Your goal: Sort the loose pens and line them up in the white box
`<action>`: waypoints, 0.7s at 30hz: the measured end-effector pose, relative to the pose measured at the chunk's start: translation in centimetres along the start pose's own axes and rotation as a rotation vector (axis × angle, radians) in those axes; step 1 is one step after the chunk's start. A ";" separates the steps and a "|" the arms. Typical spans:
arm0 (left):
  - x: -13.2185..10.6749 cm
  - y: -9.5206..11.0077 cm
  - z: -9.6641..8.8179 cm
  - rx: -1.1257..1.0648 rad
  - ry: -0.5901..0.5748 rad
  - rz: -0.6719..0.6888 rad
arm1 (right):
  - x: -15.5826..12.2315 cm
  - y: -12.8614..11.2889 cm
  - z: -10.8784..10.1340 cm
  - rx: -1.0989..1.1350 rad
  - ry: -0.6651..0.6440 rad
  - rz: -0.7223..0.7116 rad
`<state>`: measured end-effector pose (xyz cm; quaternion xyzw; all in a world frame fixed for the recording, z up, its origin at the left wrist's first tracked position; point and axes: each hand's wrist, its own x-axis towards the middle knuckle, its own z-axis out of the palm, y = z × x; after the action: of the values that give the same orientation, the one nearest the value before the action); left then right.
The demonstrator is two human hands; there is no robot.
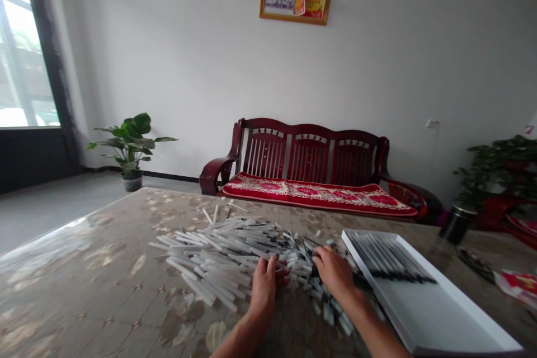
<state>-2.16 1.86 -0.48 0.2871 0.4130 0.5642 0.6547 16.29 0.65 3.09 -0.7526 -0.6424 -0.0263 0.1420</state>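
Observation:
A large loose pile of white pens [226, 254] with small caps lies on the patterned table [84, 268]. My left hand [264, 285] rests on the near side of the pile, fingers curled onto the pens. My right hand [333, 271] lies just to the right, its fingers bent down among the pens and caps at the pile's right edge. What either hand grips is hidden by its fingers. A white tray [436, 313] on the right holds a row of pens laid side by side at its far end.
A dark cylindrical container [456, 222] stands at the table's far right, with scissors [476, 265] and a red packet [520, 285] near it. Behind the table are a wooden bench [310, 168] with a red cushion, and potted plants [130, 148] on both sides.

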 end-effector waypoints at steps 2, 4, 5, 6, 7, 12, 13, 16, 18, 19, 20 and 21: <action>-0.1 0.0 0.1 -0.017 -0.009 -0.017 | 0.4 -0.2 0.1 -0.027 -0.005 0.016; -0.2 0.0 0.1 -0.026 -0.006 -0.025 | 0.7 -0.5 0.2 -0.018 -0.011 0.027; -0.2 0.0 0.1 -0.030 -0.004 -0.022 | 0.8 -0.8 0.2 -0.012 -0.012 0.024; -0.1 0.0 0.1 -0.033 -0.002 -0.014 | 0.9 -1.0 0.3 -0.014 -0.013 0.013; -0.1 -0.1 0.2 -0.036 0.000 -0.002 | 1.0 -1.2 0.4 -0.028 -0.017 0.000; 0.5 -0.6 0.1 -0.060 -0.009 0.060 | 1.4 -2.2 0.8 -0.111 -0.054 -0.022; 0.6 -0.6 0.0 -0.066 -0.010 0.061 | 1.3 -2.2 0.7 -0.111 -0.049 -0.018; 0.8 -0.3 -0.2 -0.097 -0.003 0.057 | 0.7 -1.9 0.4 -0.062 0.019 -0.002; 0.8 0.0 -0.3 -0.142 0.009 0.062 | -0.2 -1.3 0.1 0.027 0.068 -0.012; 0.7 0.3 -0.3 -0.166 0.016 0.060 | -0.8 -1.0 0.0 0.082 0.080 -0.029; 0.6 0.5 -0.3 -0.190 0.024 0.056 | -1.5 -0.6 -0.1 0.137 0.082 -0.051; 0.5 0.6 -0.2 -0.212 0.033 0.050 | -2.3 -0.2 -0.1 0.185 0.077 -0.076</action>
<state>-2.67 2.47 -0.16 0.2169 0.3547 0.6255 0.6603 15.72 -1.52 2.76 -0.7097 -0.6643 -0.0011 0.2346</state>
